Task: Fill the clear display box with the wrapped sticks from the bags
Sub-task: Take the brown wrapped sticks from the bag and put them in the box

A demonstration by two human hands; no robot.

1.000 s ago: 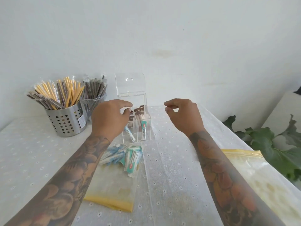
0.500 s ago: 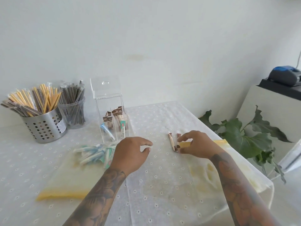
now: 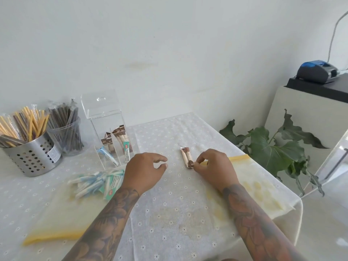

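Where fingers (image 3: pixel 200 161) pinch — two brown sticks (image 3: pixel 186 157)

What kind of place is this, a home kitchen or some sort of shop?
Probably a café or small shop's self-serve counter. A metal holder full of wrapped straws, a clear display box of sachet sticks, and what looks like a card terminal on the side cabinet suggest it.
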